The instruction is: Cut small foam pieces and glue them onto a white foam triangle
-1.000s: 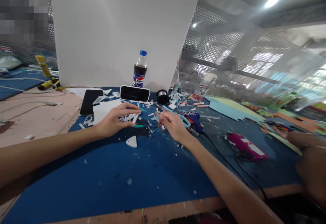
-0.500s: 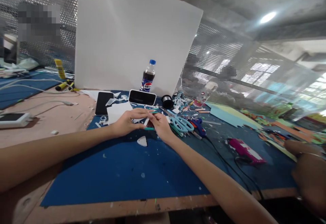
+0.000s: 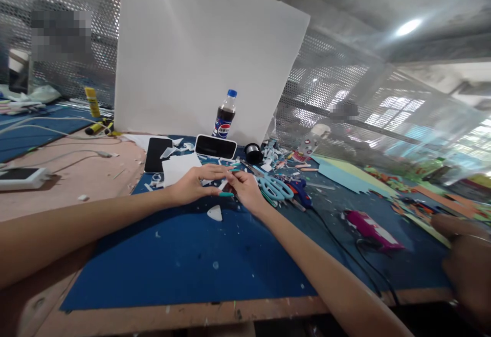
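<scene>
My left hand [image 3: 194, 184] is curved above the blue mat, its thumb held apart from its fingers and its fingertips meeting my right hand. The fingers of my right hand [image 3: 247, 189] are bent together in a pinch at that spot. Long teal nails show on the fingertips. Whatever small thing lies between the two hands is mostly hidden; a sliver of white [image 3: 222, 185] shows in the gap. Just below, on the mat, rests a small white rounded piece with a point [image 3: 215, 213]. Blue-handled scissors [image 3: 274, 187] lie right of my right hand.
Behind my hands are a white sheet [image 3: 180, 167], a dark phone [image 3: 158, 154], a propped phone [image 3: 215, 147], a cola bottle [image 3: 224, 117] and a wire spool [image 3: 253, 153]. To the right lie a blue glue gun [image 3: 301, 194], a magenta device [image 3: 372, 230] and another person's hand [image 3: 466, 255].
My right hand's fingers have shifted slightly, and less of the white sliver shows between my hands. My left thumb's teal nail is plainer. The whole view has moved a little.
</scene>
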A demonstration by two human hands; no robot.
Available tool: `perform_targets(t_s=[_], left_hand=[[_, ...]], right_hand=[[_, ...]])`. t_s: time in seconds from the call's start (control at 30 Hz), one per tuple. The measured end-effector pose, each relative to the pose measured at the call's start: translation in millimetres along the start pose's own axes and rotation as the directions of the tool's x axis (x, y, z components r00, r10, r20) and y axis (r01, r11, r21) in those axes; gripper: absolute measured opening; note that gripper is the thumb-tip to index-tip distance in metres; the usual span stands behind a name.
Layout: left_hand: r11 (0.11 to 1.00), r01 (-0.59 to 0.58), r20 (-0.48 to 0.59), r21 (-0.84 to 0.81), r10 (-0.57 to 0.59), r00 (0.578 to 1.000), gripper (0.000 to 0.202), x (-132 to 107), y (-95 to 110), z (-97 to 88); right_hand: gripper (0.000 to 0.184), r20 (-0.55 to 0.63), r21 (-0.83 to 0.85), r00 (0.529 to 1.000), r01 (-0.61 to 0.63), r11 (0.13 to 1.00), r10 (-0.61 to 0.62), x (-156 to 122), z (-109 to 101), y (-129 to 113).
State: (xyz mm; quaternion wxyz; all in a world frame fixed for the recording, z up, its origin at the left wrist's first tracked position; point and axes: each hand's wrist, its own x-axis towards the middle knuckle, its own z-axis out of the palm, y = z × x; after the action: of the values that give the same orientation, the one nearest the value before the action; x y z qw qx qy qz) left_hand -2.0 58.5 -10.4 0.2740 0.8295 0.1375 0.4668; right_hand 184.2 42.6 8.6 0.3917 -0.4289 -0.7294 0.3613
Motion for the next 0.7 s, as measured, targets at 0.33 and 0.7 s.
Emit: perform_targets(t_s=[0.33,0.7], left_hand=[[0.972,0.098,-0.073,0.212,-0.084,0.994,0.039,-1.6,5.4,-2.2],[0.908,-0.158,0.102,0.388,0.128,0.987,0.015,-13.6,40.9,-0.7]], right_hand=[[0.052,0.039,-0.189,0.999,0.03,0.981,-0.023,-13.3,-23.8,-0.7],[0.052,0.15,-0.418,0.984,0.154,0.895,-0.099,-26.2,-37.4,2.2]])
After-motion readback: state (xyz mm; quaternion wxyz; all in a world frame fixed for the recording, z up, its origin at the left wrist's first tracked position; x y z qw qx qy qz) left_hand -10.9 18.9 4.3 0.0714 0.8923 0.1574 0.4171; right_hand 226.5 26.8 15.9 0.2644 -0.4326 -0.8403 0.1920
